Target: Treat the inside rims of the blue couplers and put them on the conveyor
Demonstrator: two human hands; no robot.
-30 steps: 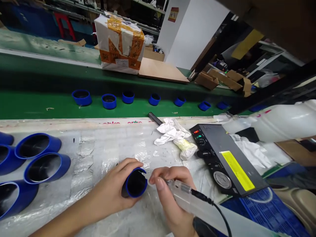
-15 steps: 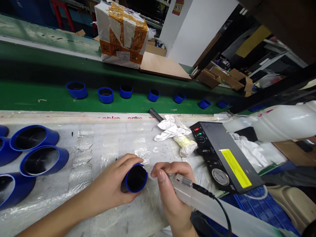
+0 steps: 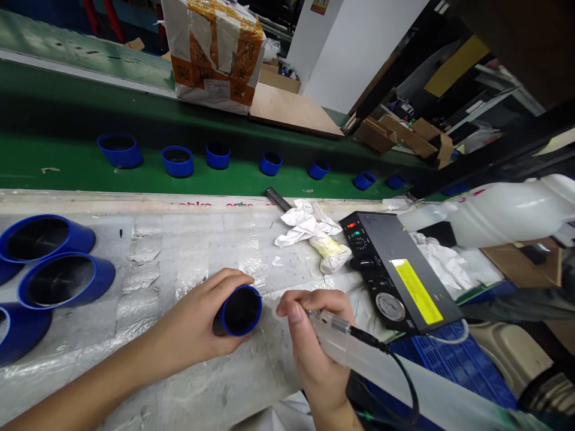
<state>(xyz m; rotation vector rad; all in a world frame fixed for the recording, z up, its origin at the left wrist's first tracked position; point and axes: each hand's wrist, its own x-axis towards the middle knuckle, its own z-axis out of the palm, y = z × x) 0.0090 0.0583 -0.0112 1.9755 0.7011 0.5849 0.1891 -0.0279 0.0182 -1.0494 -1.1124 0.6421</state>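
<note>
My left hand wraps around a small blue-rimmed cup, fingers at the far side and thumb at the near side. The cup is tilted so that its dark inside faces me. To its right, my right hand grips a large translucent dispensing syringe near its front end. A black cable runs along the syringe. The pale tip of the syringe points at the cup and stands a little apart from its rim.
Several larger blue cups stand at the left. More blue cups line the green conveyor belt. A black control box with a gauge, crumpled white tissues and a white plastic bottle are on the right.
The whole view has shifted slightly. The cup has turned a little in my left hand, and the gap between its rim and the syringe tip is somewhat wider.
</note>
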